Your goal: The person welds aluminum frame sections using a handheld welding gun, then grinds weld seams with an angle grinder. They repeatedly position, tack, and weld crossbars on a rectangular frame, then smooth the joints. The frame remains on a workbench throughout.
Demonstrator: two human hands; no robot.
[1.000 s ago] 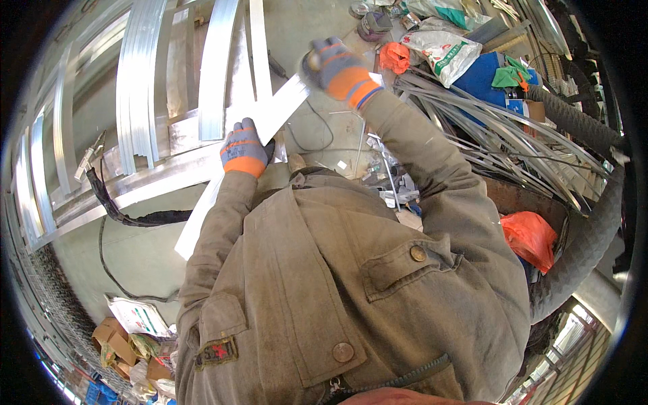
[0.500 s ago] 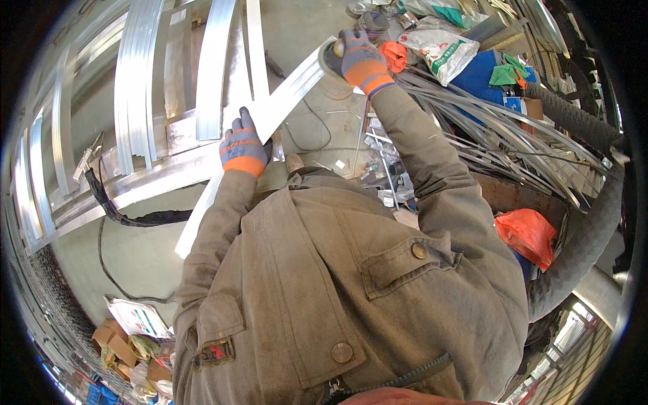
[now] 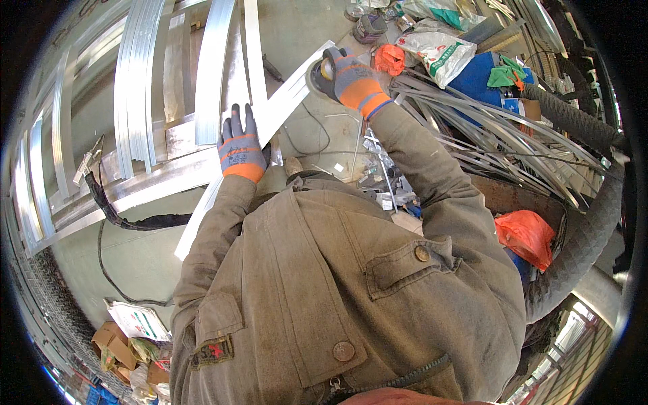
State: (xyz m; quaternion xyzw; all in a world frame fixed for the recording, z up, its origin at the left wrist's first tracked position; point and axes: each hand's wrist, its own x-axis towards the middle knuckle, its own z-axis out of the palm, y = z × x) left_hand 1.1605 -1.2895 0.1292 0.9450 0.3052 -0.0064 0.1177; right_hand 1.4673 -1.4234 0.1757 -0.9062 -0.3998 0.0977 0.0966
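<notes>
Metal strip (image 3: 287, 102) slants from near left to far right. The left gloved hand (image 3: 241, 152) lies across its middle, fingers extended, not clenched; the right gloved hand (image 3: 354, 79) grasps a dark disc-shaped tool (image 3: 318, 82) at the strip's far right end. Silver profiles (image 3: 135, 94) lie to the left, thin metal lengths (image 3: 472, 135) to the right

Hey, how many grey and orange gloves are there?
2: one on the left hand, at the metal strip; one on the right hand, gripping a round tool near the strip's upper end. More could be hidden.
</notes>
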